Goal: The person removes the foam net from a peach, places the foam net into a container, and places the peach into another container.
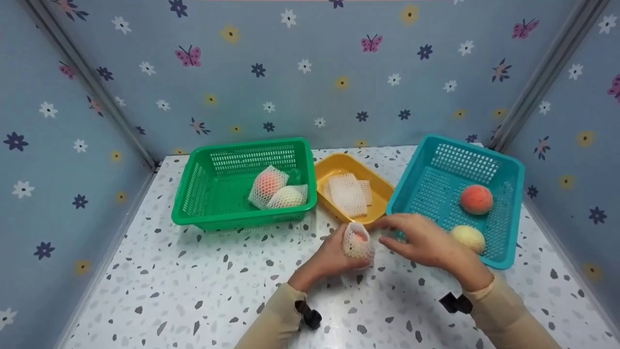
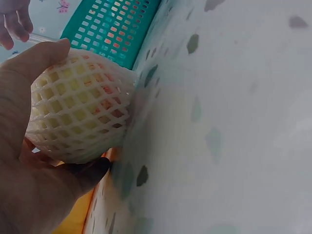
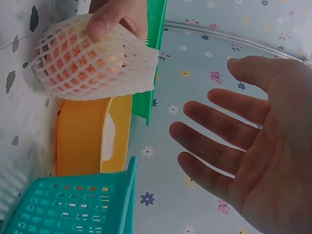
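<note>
My left hand (image 1: 339, 252) grips a peach wrapped in white foam netting (image 1: 357, 244) just above the speckled table, in front of the yellow tray. The left wrist view has the netted peach (image 2: 78, 112) cupped in my palm. In the right wrist view the same netted peach (image 3: 87, 58) shows with my left thumb on it. My right hand (image 1: 416, 237) hovers to the right of it with fingers spread and straight (image 3: 219, 146), holding nothing and a little apart from the net.
A green basket (image 1: 193, 194) at the left holds two netted fruits (image 1: 276, 191). The yellow tray (image 1: 378, 186) holds spare foam nets (image 1: 348, 194). A teal basket (image 1: 508, 232) at the right holds a bare peach (image 1: 476, 199) and a pale fruit (image 1: 469, 237). Patterned walls enclose the table.
</note>
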The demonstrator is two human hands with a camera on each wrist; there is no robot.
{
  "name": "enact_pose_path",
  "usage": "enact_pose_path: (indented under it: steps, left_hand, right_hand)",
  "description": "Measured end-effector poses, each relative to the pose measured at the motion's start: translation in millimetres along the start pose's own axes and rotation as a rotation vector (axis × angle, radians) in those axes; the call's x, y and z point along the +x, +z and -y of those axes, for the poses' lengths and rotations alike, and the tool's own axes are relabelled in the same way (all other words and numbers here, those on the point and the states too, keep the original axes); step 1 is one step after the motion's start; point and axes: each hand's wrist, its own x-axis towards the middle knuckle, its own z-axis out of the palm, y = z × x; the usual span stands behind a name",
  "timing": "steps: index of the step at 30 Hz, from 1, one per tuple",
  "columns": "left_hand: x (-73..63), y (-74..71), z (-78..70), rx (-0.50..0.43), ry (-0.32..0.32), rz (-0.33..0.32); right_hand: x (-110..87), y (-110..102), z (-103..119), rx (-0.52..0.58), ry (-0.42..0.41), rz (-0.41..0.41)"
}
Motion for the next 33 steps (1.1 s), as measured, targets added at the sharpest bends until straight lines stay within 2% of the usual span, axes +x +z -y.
enact_pose_path:
  steps: [10, 17, 24, 27, 33]
  left_hand:
    - [3.7, -0.8, 2.7, 0.065, 0.045, 0.032]
    - [3.6, 0.1, 3.7, 0.064, 0.047, 0.045]
    - [1.2, -0.2, 3.0, 0.051, 0.019, 0.071]
    - [0.8, 0.1, 3.2, 0.053, 0.029, 0.078]
    - [1.8, 2.1, 6.6, 0.050, 0.073, 0.021]
  right_hand:
    - [-0.4, 2.1, -1.8, -0.003, 0.026, 0.014]
    - [-1.6, 4.9, -2.4, 0.000, 0.031, 0.012]
    - [-2.9, 10.6, -4.2, 0.010, 0.033, 0.009]
    - [-3.3, 13.1, -4.8, 0.018, 0.035, 0.006]
    - [-3.9, 18.5, -6.2, 0.033, 0.052, 0.018]
